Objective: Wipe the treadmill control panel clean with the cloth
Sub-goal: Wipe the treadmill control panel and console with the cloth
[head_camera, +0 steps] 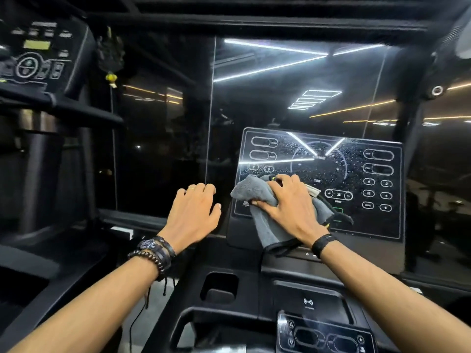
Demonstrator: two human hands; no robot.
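Most of control panel (318, 174) still speckled; right hand (290, 202) presses cloth (257, 200) at lower-left corner, left hand (193, 212) loose, holding nothing.

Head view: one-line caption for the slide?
Right hand presses grey cloth on speckled treadmill control panel; left hand idle.

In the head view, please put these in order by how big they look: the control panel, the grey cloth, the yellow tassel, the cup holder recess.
1. control panel
2. grey cloth
3. cup holder recess, though it sits nearer the camera, so its true size against the cloth is unsure
4. yellow tassel
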